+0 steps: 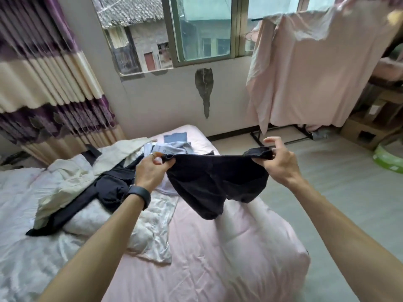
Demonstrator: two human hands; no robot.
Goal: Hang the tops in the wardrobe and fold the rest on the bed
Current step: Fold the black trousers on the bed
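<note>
Two hands, left hand (150, 171) and right hand (278, 162), pinch the dark shorts (214, 184) by the waistband, stretched sideways above the bed (218, 247) (legs hanging down); neither hand nearer, so lay flat.

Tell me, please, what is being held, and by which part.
A dark garment, by its top edge: left hand pinches one end, right hand the other.

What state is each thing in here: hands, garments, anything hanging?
Left hand: pinching one waistband end.
Right hand: pinching the other end.
Black shorts: stretched between both hands, above the bed.
Clothes pile: unfolded, heaped on the bed.
Pink cloth: hanging draped beside the window.
</note>
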